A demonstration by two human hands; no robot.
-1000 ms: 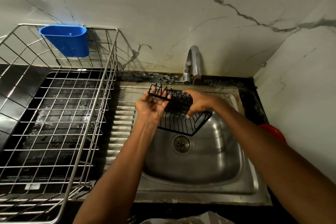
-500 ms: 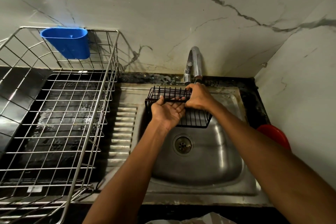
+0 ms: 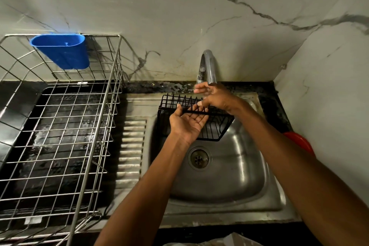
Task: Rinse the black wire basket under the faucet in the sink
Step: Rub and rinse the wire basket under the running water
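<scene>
The black wire basket [image 3: 211,132] hangs tilted over the back left of the steel sink [image 3: 229,175], just below the faucet [image 3: 208,66]. My left hand [image 3: 187,124] lies palm up under the basket's near rim, and the rim wire runs across its straight fingers. My right hand [image 3: 217,98] is above the basket's back edge, right at the faucet's spout, with fingers spread and nothing in them. I see no water stream.
A large steel wire dish rack [image 3: 60,126] stands on a black tray to the left, with a blue plastic cup [image 3: 63,52] hung on its back rim. A red object [image 3: 299,142] sits at the sink's right edge. The drain [image 3: 199,158] is uncovered.
My right hand let go of the basket and rose to the faucet spout. My left hand opened from its grip and now carries the rim on flat fingers.
</scene>
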